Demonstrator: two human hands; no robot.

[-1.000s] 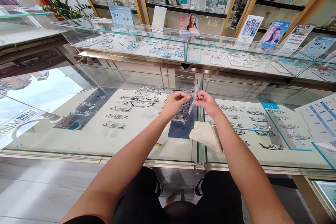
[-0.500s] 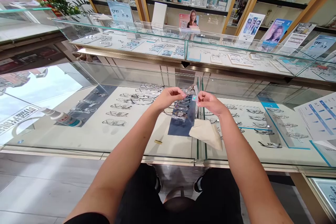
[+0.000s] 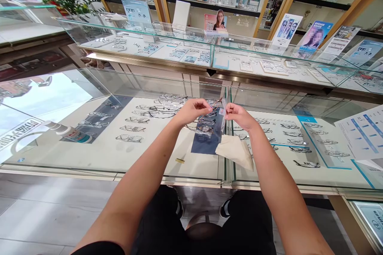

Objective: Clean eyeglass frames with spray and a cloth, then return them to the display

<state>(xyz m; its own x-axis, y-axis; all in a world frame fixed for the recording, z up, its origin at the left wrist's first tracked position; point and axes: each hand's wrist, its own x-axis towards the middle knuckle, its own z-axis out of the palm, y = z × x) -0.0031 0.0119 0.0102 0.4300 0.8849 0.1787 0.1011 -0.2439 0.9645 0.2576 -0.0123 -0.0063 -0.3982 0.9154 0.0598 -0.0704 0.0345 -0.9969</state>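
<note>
My left hand [image 3: 195, 110] is closed in a pinch on a thin-framed pair of eyeglasses [image 3: 218, 103], held up over the glass counter. Between the thumb and fingers of my right hand [image 3: 238, 114] is a clear plastic sleeve [image 3: 223, 118] with a small shiny sticker. The glasses and the sleeve's top edge meet or overlap; I cannot tell whether the glasses are partly inside. Below my right hand a cream cloth [image 3: 235, 151] lies on the counter top. More eyeglasses [image 3: 205, 130] rest on a dark mat under the glass, beneath my hands.
A white spray bottle [image 3: 69, 132] lies at the left of the glass counter [image 3: 143, 163]. Rows of eyeglasses [image 3: 129, 138] fill the case. At the right stands a printed sheet [image 3: 363, 135]. A second display case [image 3: 167, 61] runs behind, with shelves beyond.
The glasses and the sleeve have shifted and tilted slightly between my fingers. Both hands stay in almost the same place, and the view has moved a little.
</note>
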